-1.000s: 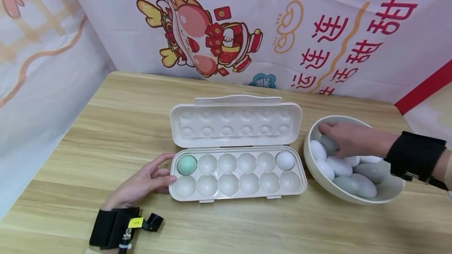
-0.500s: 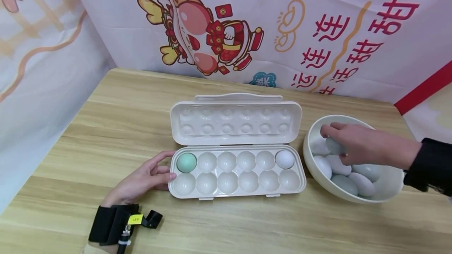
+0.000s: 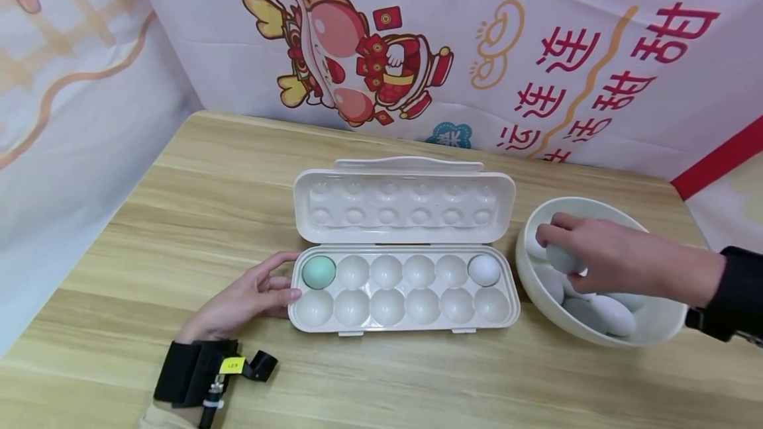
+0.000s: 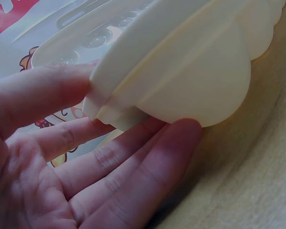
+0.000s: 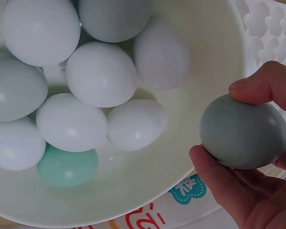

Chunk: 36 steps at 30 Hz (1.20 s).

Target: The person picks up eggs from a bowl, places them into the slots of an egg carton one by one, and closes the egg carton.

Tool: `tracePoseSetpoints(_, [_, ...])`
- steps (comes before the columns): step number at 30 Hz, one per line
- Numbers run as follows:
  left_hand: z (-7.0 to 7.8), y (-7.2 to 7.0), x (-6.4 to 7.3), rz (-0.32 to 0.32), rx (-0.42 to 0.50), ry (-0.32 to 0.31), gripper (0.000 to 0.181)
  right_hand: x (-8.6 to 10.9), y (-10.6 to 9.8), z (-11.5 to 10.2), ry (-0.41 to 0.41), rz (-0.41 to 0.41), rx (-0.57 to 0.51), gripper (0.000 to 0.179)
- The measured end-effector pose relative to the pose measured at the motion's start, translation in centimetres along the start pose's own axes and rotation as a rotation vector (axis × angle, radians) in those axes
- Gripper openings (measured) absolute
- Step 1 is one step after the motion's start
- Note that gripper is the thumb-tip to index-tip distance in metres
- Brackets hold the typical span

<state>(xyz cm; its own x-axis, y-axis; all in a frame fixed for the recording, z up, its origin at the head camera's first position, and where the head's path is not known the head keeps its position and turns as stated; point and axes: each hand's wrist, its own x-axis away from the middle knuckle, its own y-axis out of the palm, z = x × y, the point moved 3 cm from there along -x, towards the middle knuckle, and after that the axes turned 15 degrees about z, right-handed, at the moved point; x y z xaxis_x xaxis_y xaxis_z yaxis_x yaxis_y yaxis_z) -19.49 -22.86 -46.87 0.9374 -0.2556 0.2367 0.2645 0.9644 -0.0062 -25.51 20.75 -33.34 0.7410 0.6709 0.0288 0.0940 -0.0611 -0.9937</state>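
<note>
Two hands; right [image 3: 620, 255] pinches grey egg [image 5: 243, 133]; left [image 3: 244, 300] grips carton [image 3: 405, 327].

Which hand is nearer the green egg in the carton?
Left. The left hand holds the carton at the end where the green egg sits; the right hand is at the bowl, past the carton's opposite end.

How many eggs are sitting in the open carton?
2. In the carton, seen from the head view, the mint-green egg sits in the back row's leftmost cup, the white egg in its rightmost. None is hidden; every cup shows.
</note>
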Motion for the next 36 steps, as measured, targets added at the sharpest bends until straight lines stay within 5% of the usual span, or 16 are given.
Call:
tracePoseSetpoints(10, [0.0,0.0,0.1,-0.005,0.008,0.012,0.06,-0.8,-0.6,-2.2,-0.117,0.118,0.033,0.048])
tracePoseSetpoints(21, [0.0,-0.1,0.1,-0.009,0.013,0.014,0.06,-2.4,-1.1,-4.4,-0.121,0.06,0.033,0.051])
tracePoseSetpoints(36, [-0.1,-0.4,0.2,-0.014,0.036,0.016,0.062,-4.8,0.5,-7.3,-0.218,0.081,-0.023,0.044])
